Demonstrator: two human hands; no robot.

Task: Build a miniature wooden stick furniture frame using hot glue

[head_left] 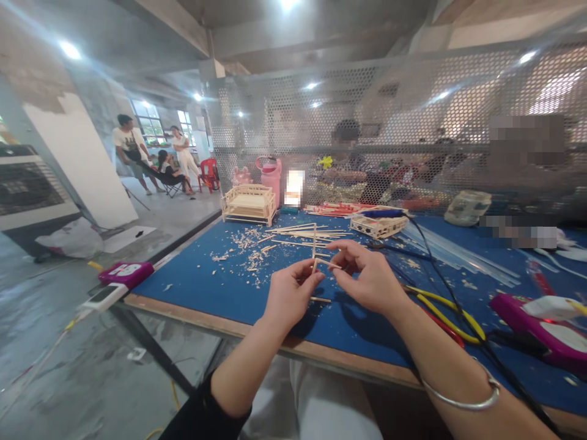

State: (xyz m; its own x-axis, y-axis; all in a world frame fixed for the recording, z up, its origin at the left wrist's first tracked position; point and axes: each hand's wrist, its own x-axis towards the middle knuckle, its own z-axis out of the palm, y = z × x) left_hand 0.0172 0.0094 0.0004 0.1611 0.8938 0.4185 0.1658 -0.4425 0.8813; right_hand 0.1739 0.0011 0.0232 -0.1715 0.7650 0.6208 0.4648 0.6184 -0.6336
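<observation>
My left hand (pixel 290 294) is closed in a pinch on a thin upright wooden stick (pixel 314 244) above the blue table mat (pixel 215 284). My right hand (pixel 367 278) pinches a short wooden stick (pixel 328 263) and holds it against the upright one at a right angle. Another short stick (pixel 320 299) lies on the mat just under my hands. A silver bangle (pixel 463 400) circles my right wrist.
Loose sticks (pixel 302 233) and wood scraps (pixel 247 253) lie beyond my hands. A small wooden bed model (pixel 249 205), a pink jug (pixel 271 174), a second wooden piece (pixel 378 225), yellow-handled cutters (pixel 447 311), a purple tool (pixel 541 327) and cables surround them. People sit behind the mesh screen; others stand at far left.
</observation>
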